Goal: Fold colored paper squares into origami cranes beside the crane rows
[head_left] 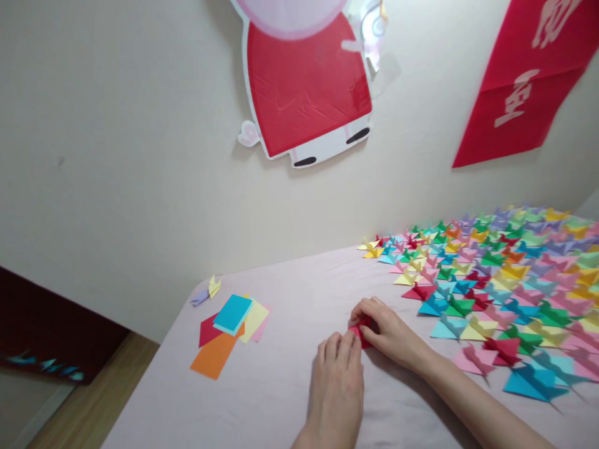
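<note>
Over at the left edge of the worktop sit two tiny folded birds, one purple, one yellow. Next along is a loose stack of paper squares, blue on top with yellow, pink, red and orange under it. Middle front, the left hand lies knuckles up, fingers together, tips on the red paper; can't tell if it's actually gripping. The right hand has its fingers pinched on that same piece from the far side. Further right, rows of coloured paper cranes crowd the worktop, the nearest just beside the right wrist.
</note>
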The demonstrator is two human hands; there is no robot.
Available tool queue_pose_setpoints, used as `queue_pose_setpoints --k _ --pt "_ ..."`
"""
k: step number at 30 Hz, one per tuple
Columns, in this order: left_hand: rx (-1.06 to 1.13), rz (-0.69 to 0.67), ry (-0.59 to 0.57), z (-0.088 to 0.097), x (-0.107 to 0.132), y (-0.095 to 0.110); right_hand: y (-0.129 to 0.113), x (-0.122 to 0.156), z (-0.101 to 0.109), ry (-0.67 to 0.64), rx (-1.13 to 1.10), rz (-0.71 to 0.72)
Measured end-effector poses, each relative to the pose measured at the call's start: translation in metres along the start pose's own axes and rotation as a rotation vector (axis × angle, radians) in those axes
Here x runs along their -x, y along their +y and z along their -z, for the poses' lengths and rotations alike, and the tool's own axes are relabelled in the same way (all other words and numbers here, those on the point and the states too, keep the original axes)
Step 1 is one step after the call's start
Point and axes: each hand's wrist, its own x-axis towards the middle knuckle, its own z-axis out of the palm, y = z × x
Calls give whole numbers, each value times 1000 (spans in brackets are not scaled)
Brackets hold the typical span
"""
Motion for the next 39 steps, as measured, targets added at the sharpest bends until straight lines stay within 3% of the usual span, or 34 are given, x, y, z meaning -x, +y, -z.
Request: queue_pose_setpoints --k 8,17,25,39 --pt "-45 -71 -16 0 -3 1 1 1 8 90 261 -69" --pt "-91 -85 -139 8 -7 4 7 2 7 109 245 -100" --pt "-79 -78 -160 10 -10 5 10 0 6 118 209 -109" --pt "9 -42 -249 28 -22 6 15 1 -1 181 494 -70"
